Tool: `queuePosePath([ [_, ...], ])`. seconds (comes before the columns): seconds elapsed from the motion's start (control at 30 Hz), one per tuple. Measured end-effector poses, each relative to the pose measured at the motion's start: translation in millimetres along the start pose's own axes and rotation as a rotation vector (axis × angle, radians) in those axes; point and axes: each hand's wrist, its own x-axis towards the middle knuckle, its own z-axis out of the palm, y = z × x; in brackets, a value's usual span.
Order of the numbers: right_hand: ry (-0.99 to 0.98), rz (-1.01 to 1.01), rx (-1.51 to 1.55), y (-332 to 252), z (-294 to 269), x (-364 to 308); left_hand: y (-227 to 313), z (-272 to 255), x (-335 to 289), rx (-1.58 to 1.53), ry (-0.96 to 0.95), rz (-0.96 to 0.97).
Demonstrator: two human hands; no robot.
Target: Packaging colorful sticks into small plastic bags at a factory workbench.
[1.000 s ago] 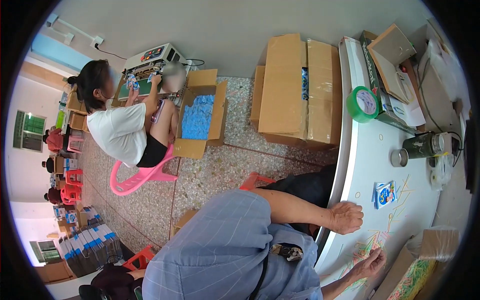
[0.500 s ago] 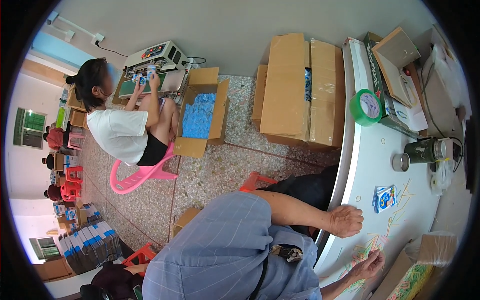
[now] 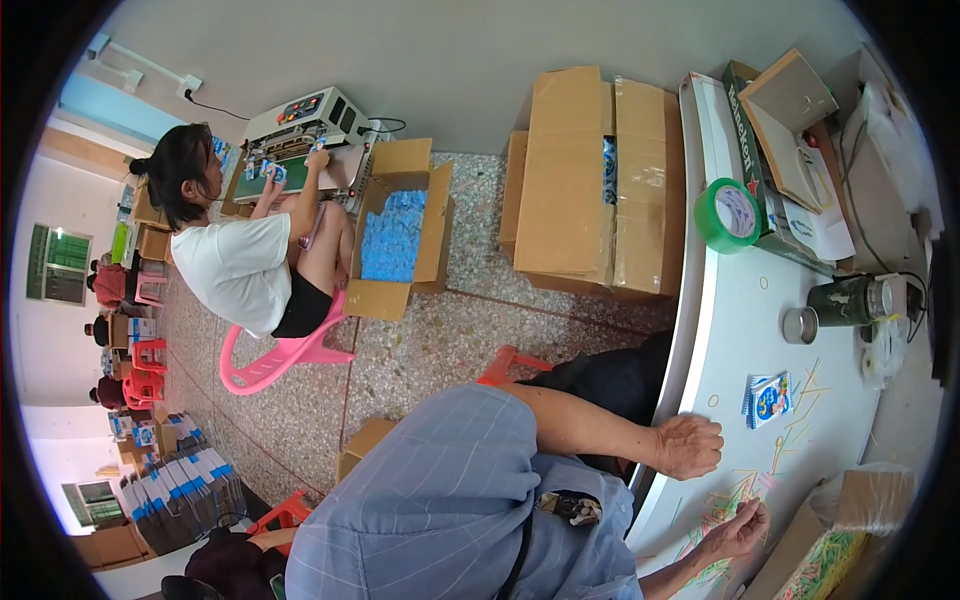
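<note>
My left hand (image 3: 688, 446) rests curled at the near edge of the white table (image 3: 690, 375), fingers folded in; anything inside is hidden. Lower in the picture, my right hand (image 3: 738, 528) hovers over a heap of thin coloured sticks (image 3: 715, 570). Its thumb and fingertips are pressed together; what they pinch, if anything, is too small to make out. More loose sticks (image 3: 783, 440) lie scattered beyond both hands. A small stack of blue and white packets (image 3: 768, 400) lies beyond my left hand. A thin ring like a rubber band (image 3: 713, 401) lies near that hand.
A green tape roll (image 3: 728, 215), a dark thermos (image 3: 845, 302) and its metal cup (image 3: 800, 325) stand on the table. A carton of coloured sticks (image 3: 825, 565) is at lower right. Large cartons (image 3: 560, 180) stand left of the table. A co-worker (image 3: 235, 265) sits by a machine (image 3: 310, 120).
The co-worker's hands have moved apart and lower, with blue and white packets in them, and the head has turned toward the machine. My own hands have barely moved.
</note>
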Motion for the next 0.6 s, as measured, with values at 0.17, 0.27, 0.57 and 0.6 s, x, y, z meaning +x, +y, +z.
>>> queuePosePath([
  [0.17, 0.014, -0.023, 0.013, -2.2, 3.4, 1.8, -1.6, -1.3, 1.8, -0.007, -0.015, 0.003],
  [0.27, 0.004, -0.031, 0.013, 1.4, 2.4, 4.1, -2.8, 0.9, 2.4, -0.009, -0.013, 0.000],
  [0.57, -0.011, -0.023, 0.007, -0.5, 4.3, 6.1, -2.2, -1.7, 3.0, -0.007, -0.007, 0.001],
  [0.6, -0.019, -0.029, 0.011, 0.3, 4.0, 6.3, -2.0, -2.1, 3.1, -0.019, -0.002, -0.001],
])
